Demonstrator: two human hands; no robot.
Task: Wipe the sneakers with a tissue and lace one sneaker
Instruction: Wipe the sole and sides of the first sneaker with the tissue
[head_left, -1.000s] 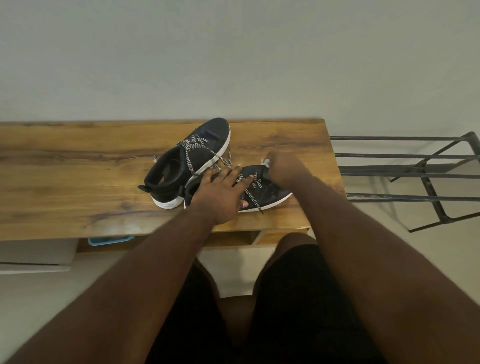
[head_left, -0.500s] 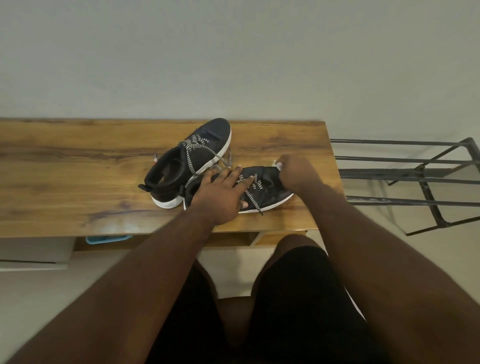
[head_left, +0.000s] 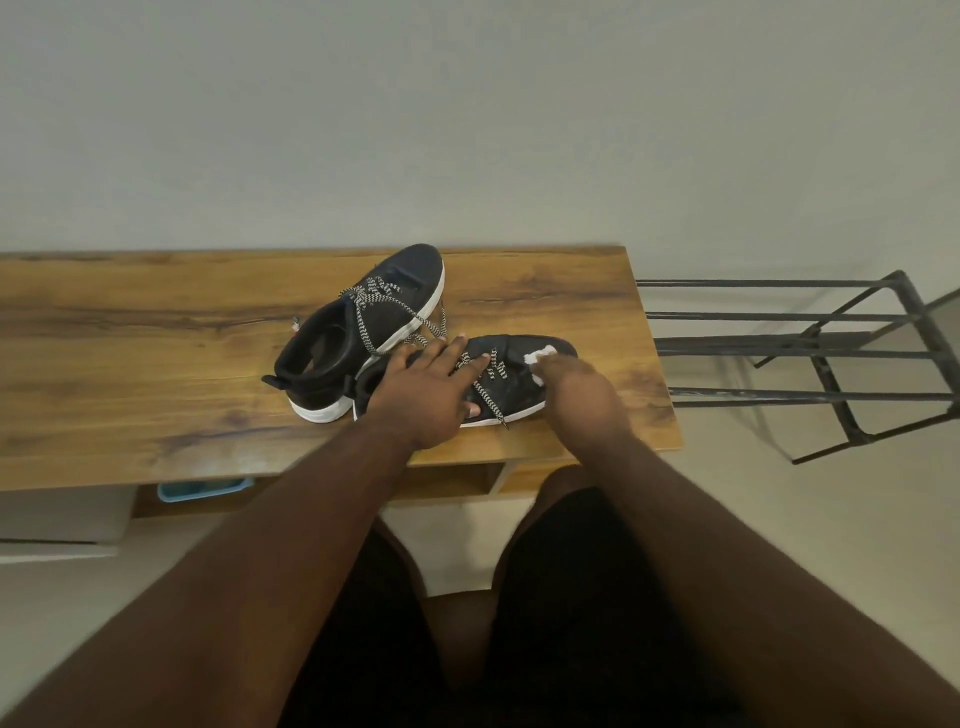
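On the near sneaker (head_left: 514, 382), right hand (head_left: 576, 387) presses tissue (head_left: 537, 358).

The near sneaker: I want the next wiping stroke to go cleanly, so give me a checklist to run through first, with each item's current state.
1. Near sneaker steadied: left hand lies across its laces, ok.
2. Tissue in the right hand: ok.
3. Tissue touching the toe area: ok.
4. Far sneaker out of the stroke path: ok, it sits behind and to the left.
5. Loose lace end hanging near the table edge: not ok.
6. How clean the toe is: cannot tell.
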